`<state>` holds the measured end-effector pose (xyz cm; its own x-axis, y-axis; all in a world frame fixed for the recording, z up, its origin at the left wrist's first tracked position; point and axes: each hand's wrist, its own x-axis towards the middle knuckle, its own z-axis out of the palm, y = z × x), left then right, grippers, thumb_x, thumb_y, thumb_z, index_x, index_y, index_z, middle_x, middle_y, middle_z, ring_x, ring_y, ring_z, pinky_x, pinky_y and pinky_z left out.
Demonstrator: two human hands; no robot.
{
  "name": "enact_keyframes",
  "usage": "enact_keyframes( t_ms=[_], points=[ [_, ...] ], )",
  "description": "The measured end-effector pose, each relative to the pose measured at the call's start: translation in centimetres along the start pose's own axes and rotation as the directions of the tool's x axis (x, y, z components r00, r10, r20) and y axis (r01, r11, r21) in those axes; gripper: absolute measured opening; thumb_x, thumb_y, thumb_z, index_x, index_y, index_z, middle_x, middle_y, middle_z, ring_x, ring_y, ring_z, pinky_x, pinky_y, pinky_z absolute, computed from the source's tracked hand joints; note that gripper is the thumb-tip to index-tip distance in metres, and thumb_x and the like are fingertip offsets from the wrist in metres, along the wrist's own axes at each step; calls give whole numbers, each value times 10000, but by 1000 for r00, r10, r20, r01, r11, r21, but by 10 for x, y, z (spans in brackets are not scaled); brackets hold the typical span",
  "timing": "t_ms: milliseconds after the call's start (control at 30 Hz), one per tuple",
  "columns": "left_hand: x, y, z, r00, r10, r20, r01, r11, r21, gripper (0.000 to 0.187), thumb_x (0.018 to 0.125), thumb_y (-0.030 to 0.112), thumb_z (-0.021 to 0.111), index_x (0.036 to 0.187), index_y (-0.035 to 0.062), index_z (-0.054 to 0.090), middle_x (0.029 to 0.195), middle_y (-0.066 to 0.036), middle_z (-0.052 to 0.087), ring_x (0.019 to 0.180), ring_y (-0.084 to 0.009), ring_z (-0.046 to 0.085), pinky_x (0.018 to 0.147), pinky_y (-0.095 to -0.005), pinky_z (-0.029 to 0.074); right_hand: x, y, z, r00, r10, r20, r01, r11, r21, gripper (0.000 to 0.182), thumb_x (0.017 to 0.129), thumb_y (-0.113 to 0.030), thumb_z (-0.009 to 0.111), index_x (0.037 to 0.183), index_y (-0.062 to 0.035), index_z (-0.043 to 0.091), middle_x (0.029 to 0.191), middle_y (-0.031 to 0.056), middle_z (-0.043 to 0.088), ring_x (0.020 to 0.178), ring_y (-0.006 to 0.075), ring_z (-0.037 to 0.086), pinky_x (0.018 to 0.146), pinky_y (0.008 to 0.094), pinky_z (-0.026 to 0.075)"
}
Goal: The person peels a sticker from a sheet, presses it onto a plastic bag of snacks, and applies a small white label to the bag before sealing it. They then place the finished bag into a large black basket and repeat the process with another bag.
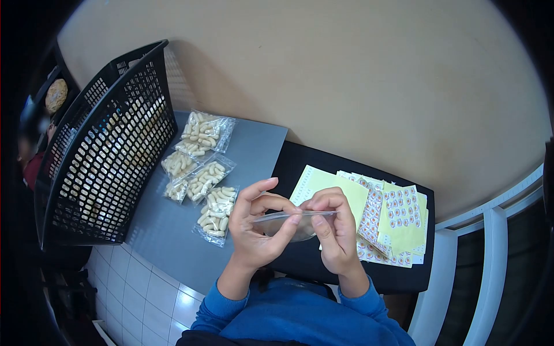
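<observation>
Between my two hands is a clear plastic zip bag (301, 229), its top edge running sideways between them. My left hand (262, 222) pinches that edge with thumb and fingers near the middle. On the other side, my right hand (333, 228) grips the same edge between thumb and curled fingers. What the bag holds is mostly hidden by my hands. Left of my left hand lie several clear bags of pale capsules (217, 210) on a grey tabletop (179, 254). Sheets of round stickers (402, 209) on yellow backing lie beyond my right hand.
A tall black perforated basket (109, 155) stands tilted at the left, with pale contents showing through its holes. The sticker sheets rest on a black surface (398, 279). White railings (490, 277) are at the right, a beige wall (346, 75) behind. Part of another person (32, 170) shows far left.
</observation>
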<state>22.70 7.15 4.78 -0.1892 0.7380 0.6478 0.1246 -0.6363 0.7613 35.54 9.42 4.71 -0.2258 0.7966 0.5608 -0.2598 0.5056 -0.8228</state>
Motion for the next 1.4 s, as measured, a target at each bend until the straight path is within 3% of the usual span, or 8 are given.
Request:
enact_keyframes(
  t_ms=[333,500,700,933,1000,1100,1267,1400],
  points=[
    [-5,-1,19,998,-54,-16,54,998,-15,537,681,-51,600,1145,-59,329,724,-83,577,721,-139,571,744,-305,489,-9,2,-17,999,18,-44,-18,1000,5,62,835,-62,486,843,-10,452,847,89,472,774,153,508,695,253,407],
    [-6,0,23,996,-74,-58,72,997,-35,542,683,-53,597,1150,-61,321,722,-85,576,723,-138,571,755,-313,490,-6,-5,-16,994,37,-99,-16,978,209,70,852,-66,459,886,-8,439,883,86,455,816,162,525,746,273,421],
    [-6,1,21,994,-79,-75,76,996,-44,541,684,-61,592,1150,-65,318,719,-83,576,717,-137,569,756,-316,490,-5,0,-23,1000,-1,-30,6,988,154,60,863,-60,415,891,-7,422,893,97,438,840,178,529,769,289,422],
    [-6,-1,15,995,-79,-66,75,996,-51,545,682,-66,594,1152,-58,318,720,-78,577,715,-136,570,758,-317,488,-1,-1,-12,994,-63,-95,72,993,98,52,849,-49,438,882,-11,427,888,108,450,843,199,535,759,295,421],
    [-5,-2,13,995,-81,-63,78,995,-55,546,682,-65,595,1152,-56,318,721,-78,577,716,-136,571,759,-317,488,-2,4,-12,995,-90,-42,90,996,-15,47,839,-41,453,872,-12,436,888,120,467,834,212,542,747,297,424],
    [-4,-7,9,998,-45,-43,42,997,-68,534,677,-63,618,1130,-47,337,753,-95,605,753,-149,592,700,-250,465,-2,7,-10,994,-99,-55,96,993,-62,45,838,-43,465,861,-13,441,888,127,480,824,212,548,738,296,428],
    [-2,-11,0,998,-13,-57,7,994,-111,598,718,2,578,1212,-37,243,769,-81,544,774,-154,540,792,-343,467,-1,6,-7,993,-76,-87,76,997,-8,44,848,-49,457,856,-12,436,865,110,469,812,202,547,741,296,432],
    [-1,-19,-17,998,14,-56,-20,993,-115,567,733,-17,538,1216,-23,239,775,-71,530,761,-161,522,788,-347,453,3,7,-8,992,-55,-114,60,997,39,43,857,-52,439,852,-10,432,839,92,453,811,194,542,750,302,433]
  ],
)
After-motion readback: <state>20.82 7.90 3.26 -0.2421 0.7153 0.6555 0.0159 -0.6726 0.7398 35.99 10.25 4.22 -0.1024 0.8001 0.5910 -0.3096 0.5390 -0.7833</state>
